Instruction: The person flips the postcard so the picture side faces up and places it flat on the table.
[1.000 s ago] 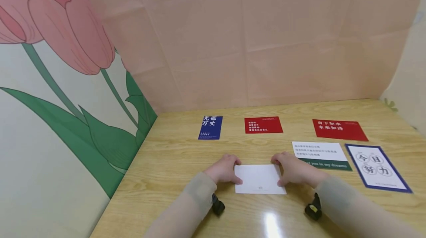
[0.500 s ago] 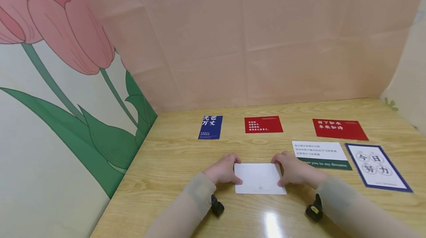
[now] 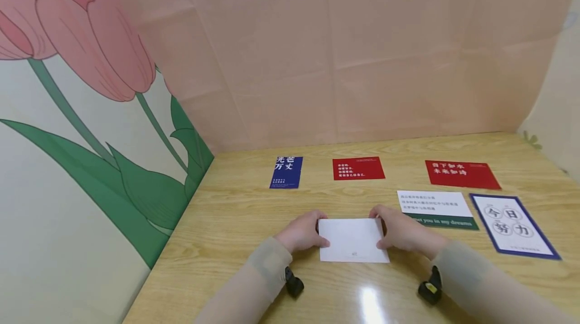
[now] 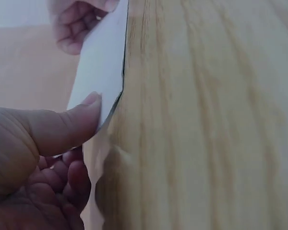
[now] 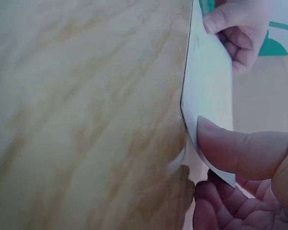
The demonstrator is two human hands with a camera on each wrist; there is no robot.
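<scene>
Between my hands is a white card (image 3: pixel 353 239), its plain side up with a tiny grey mark near the close edge. My left hand (image 3: pixel 302 232) pinches its left end, thumb on top and fingers curled beneath, as the left wrist view shows with the card (image 4: pixel 100 62) bending slightly. At the right end my right hand (image 3: pixel 401 229) pinches it the same way; in the right wrist view the thumb (image 5: pixel 240 148) presses on the card (image 5: pixel 209 86), with fingers below. The card's back half tilts up a little from the wooden table (image 3: pixel 226 243).
Along the back lie a blue card (image 3: pixel 286 172), a red card (image 3: pixel 359 168) and a second red card (image 3: pixel 463 175). Right of my right hand are a white-and-green card (image 3: pixel 437 206) and a blue-bordered white card (image 3: pixel 515 226). A pink backdrop (image 3: pixel 340 62) rises behind.
The white card's far edge has risen slightly, with both hands keeping hold of its ends. The other cards stay where they were.
</scene>
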